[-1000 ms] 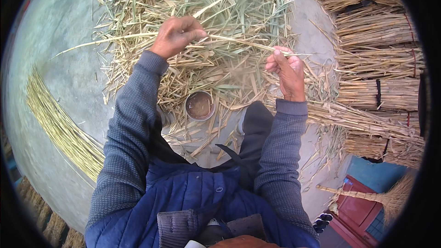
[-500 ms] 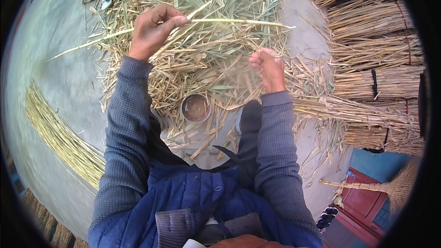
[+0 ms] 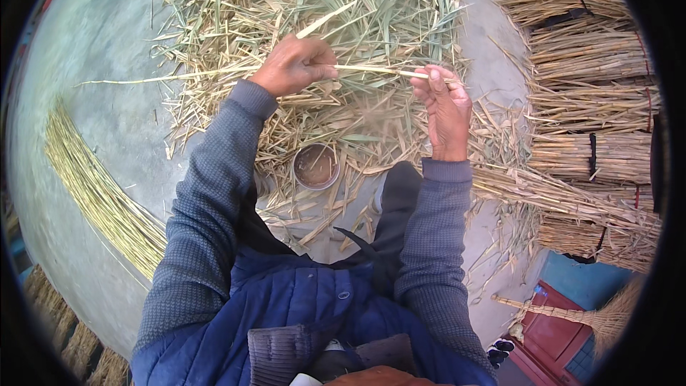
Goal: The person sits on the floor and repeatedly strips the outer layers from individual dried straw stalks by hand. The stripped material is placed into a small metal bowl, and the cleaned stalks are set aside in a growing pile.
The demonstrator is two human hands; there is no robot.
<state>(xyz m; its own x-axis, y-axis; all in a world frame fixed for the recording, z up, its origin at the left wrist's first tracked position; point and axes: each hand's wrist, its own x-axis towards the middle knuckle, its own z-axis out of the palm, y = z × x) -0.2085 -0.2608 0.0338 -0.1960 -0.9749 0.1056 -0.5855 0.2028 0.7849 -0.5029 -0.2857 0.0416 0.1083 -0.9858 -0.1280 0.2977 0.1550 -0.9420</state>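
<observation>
My left hand [image 3: 299,66] is closed round a long, thin reed stalk [image 3: 368,68], palm down, with thumb and fingers pressed together on it. The stalk's thin end reaches far out to the left over the bare floor. A pale strip of leaf [image 3: 325,20] sticks up beyond the left hand. At the stalk's right end, my right hand [image 3: 446,107] pinches it between thumb and fingers, the palm partly turned up. Below both hands lies a heap of dry leaves and husks [image 3: 371,28].
A round bowl [image 3: 316,186] with scraps in it stands between my legs. Thin greenish stalks [image 3: 103,189] lie at the left. Tied reed bundles [image 3: 572,61] are stacked at the right, with loose stalks [image 3: 557,191] by them. A broom [image 3: 543,307] lies at the lower right.
My left hand has moved right and slightly down with the stalk. My right hand, apart from the stalk before, has come up and right and now pinches its right end.
</observation>
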